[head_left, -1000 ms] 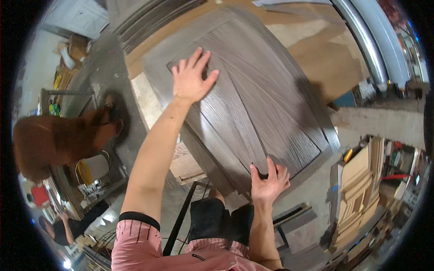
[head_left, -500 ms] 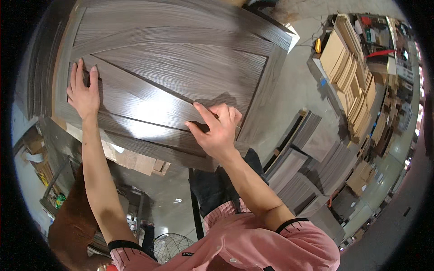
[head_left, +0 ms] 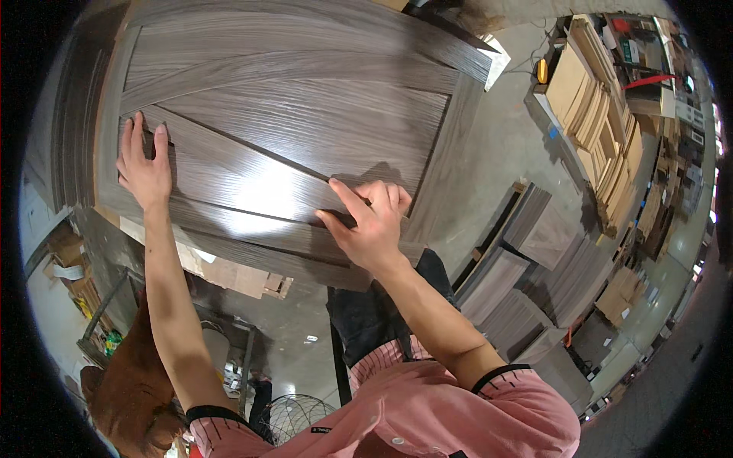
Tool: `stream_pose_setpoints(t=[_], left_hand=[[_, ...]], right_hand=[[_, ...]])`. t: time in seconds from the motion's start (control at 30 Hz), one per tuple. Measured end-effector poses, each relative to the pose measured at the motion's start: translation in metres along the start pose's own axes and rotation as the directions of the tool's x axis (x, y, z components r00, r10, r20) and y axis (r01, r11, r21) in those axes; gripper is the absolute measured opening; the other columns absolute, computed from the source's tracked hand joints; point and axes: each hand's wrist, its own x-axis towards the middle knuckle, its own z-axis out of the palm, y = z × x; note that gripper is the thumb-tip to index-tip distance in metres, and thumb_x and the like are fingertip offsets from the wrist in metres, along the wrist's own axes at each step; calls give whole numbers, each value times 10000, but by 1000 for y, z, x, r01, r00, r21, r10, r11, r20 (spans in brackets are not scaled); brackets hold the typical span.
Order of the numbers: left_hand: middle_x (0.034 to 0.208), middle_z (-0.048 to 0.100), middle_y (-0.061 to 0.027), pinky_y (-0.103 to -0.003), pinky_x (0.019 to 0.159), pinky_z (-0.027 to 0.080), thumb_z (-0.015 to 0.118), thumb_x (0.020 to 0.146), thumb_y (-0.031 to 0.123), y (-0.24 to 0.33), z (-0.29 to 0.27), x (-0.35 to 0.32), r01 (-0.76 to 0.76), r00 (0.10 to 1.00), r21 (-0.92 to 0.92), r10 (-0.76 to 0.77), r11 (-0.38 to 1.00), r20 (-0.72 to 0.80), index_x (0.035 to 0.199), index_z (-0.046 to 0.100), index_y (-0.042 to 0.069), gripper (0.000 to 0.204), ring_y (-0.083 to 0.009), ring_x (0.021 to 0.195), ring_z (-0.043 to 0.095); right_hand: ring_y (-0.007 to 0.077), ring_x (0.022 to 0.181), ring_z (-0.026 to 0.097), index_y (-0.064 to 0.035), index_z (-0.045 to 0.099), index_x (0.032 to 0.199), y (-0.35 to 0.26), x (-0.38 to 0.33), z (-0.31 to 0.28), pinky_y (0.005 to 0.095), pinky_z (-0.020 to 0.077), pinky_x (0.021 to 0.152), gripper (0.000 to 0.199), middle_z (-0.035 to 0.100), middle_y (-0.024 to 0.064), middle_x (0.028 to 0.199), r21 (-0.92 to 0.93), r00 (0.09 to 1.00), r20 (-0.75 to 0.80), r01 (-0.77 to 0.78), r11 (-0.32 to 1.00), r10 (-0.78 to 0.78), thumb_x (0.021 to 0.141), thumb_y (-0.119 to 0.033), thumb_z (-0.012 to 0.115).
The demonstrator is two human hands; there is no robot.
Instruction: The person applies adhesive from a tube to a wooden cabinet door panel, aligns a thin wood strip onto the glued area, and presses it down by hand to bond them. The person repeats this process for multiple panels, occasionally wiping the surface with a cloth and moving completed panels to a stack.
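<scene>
Left hand (head_left: pixel 145 172): fingers and thumb parted, tips down at the near end of the strip; resting rather than closed round anything.
Right hand (head_left: pixel 372 229): thumb and forefinger spread well apart, the other fingers curled; the two tips at either long edge of the strip's narrow end, without a closed grip.
Strip (head_left: pixel 217 149): grey-brown, wood-grained; lies on the panel, running from the left hand to the right hand and narrowing toward the latter; bright glare just left of the right thumb.
Panel (head_left: pixel 305 114): grey-brown, framed, grained; beneath both hands and reaching well beyond them.
Dark gap (head_left: pixel 252 145): along the strip's far edge, ending near the right forefinger.
Grey boards (head_left: pixel 527 217): stacked, right of the right hand and well apart.
Pale boards (head_left: pixel 592 133): piled, farther off, beyond the right hand to its right.
Yellow item (head_left: pixel 542 71): beside the pale boards, kind unclear.
Wire cage (head_left: pixel 298 414): round, nearer the body than either hand.
</scene>
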Motion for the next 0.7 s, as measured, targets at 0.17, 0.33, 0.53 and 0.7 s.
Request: stream_pose_setpoints(t=[0.17, 0.33, 0.53, 0.7], left_hand=[[1597, 405, 18, -568, 1160, 247, 543, 982, 554, 4, 0, 1, -32, 999, -15, 32, 999, -23, 1507, 473, 347, 569, -336, 1421, 388], [1591, 410, -33, -534, 1190, 240, 553, 994, 501, 5, -5, 11, -152, 988, -110, 150, 982, -29, 1517, 470, 256, 583, -291, 1460, 353], [1637, 339, -29, -525, 1212, 203, 538, 1007, 465, -2, -12, 0, -116, 993, -48, 114, 992, -30, 1542, 421, 243, 591, -293, 1499, 300], [1649, 314, -5, -522, 1214, 199, 529, 1009, 463, 3, -14, 3, -120, 993, -68, 119, 990, -15, 1561, 375, 202, 630, -271, 1512, 282]], right_hand=[[215, 945, 483, -188, 738, 1161, -2, 2, -3, 428, 306, 907, 383, 554, 2, 962, -59, 997, 58, -37, 998, 41, 811, -328, 810], [240, 1108, 505, -252, 712, 1186, 13, -6, -14, 485, 289, 1032, 417, 541, 9, 1131, -27, 997, 12, 78, 997, -78, 786, -192, 813], [328, 1336, 433, -222, 557, 1410, 16, -38, -52, 578, 228, 1163, 640, 478, 120, 1400, -191, 990, -73, -133, 973, 121, 824, -250, 814], [465, 1384, 405, 106, 202, 1504, 28, -52, -62, 471, 348, 1147, 1142, 415, 349, 1461, 317, 693, 88, -700, 640, 715, 767, -471, 857]])
